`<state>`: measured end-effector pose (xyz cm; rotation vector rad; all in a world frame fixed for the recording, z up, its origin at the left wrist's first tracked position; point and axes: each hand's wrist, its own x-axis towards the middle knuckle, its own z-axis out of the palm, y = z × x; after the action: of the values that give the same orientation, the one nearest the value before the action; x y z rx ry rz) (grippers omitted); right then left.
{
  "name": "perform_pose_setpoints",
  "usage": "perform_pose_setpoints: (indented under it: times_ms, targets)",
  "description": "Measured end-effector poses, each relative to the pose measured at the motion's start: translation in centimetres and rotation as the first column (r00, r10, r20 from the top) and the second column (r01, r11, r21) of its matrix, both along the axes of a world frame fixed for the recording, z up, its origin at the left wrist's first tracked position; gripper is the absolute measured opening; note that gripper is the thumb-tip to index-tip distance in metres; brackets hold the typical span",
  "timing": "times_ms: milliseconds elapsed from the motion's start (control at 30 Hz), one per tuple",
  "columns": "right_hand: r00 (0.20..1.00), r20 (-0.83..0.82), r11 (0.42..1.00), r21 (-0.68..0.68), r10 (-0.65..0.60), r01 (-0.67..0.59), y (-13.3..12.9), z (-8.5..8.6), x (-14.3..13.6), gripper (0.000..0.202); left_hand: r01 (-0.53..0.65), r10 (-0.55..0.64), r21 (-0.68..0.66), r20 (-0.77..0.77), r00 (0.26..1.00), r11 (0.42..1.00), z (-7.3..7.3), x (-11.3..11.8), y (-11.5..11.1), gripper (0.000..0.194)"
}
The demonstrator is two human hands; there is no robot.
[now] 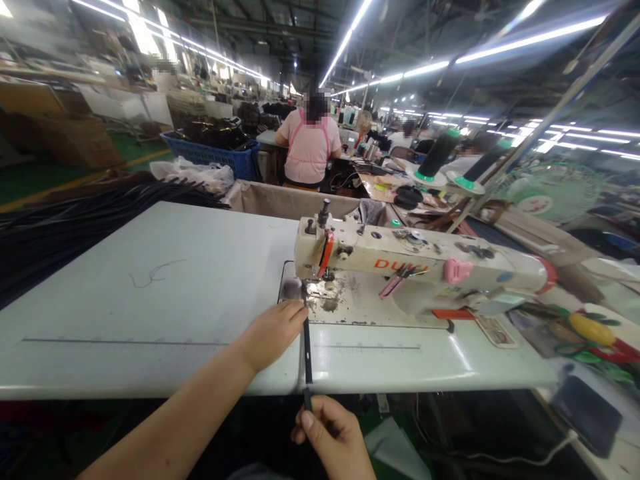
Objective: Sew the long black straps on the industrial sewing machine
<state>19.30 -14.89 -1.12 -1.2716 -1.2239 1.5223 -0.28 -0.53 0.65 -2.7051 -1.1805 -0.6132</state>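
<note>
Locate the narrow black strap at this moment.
In the head view, the black strap runs centre-frame from under the sewing machine needle, across the table edge, pinned by the left hand, its near end in the right hand.

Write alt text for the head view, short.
Two bare hands feed a narrow black strap under a sewing machine needle on a white table: left hand presses it down, right hand pinches its near end. Behind, a person in pink sits.

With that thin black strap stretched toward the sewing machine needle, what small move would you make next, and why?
Probably ease the black strap forward under the needle. The left hand presses its far end by the presser foot, and the right hand holds its near end taut off the table edge.
</note>
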Motion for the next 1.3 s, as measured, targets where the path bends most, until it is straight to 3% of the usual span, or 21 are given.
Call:
perform_pose_setpoints:
  times_ms: [100,233,333,533,633,767,1100,1300]
  targets:
    - [0.996,0.085,1.000,0.005,0.007,-0.008,0.0,0.4,-0.2,0.051,0.005,-0.005,0.000,0.001,1.000,1.000,0.1,0.0,0.0,0.021]
    - [0.931,0.362,0.995,0.056,0.058,-0.083,-0.1,2.0,-0.2,0.031,0.005,-0.005,-0.012,0.009,1.000,1.000,0.1,-0.1,0.1,0.023]
    - [0.897,0.432,0.990,0.053,0.097,-0.133,-0.4,3.2,-0.2,0.034,-0.003,0.003,-0.011,0.008,1.000,1.000,0.0,-0.2,0.1,0.023]
    - [0.947,0.275,0.986,-0.072,0.165,-0.151,-0.5,3.8,-0.2,0.063,0.008,-0.008,-0.008,-0.021,1.000,1.000,-0.1,-0.3,0.2,0.024]
    - [0.975,0.149,0.986,-0.027,0.165,-0.163,-0.2,3.6,0.0,0.068,0.008,-0.009,-0.022,-0.019,1.000,1.000,-0.1,-0.3,0.2,0.023]
    - [0.980,0.083,0.984,0.005,0.179,-0.180,-0.1,3.2,0.3,0.066,-0.002,0.002,-0.026,-0.007,1.000,1.000,-0.2,-0.3,0.1,0.023]
    - [0.969,0.100,0.973,0.036,0.225,-0.230,0.0,2.5,0.7,0.066,-0.003,0.003,-0.008,0.004,1.000,1.000,0.1,0.0,0.1,0.021]
    - [0.959,0.073,0.959,0.049,0.275,-0.279,-0.3,1.3,1.0,0.062,-0.047,0.050,-0.055,0.059,0.997,0.997,-0.4,0.2,0.6,0.033]
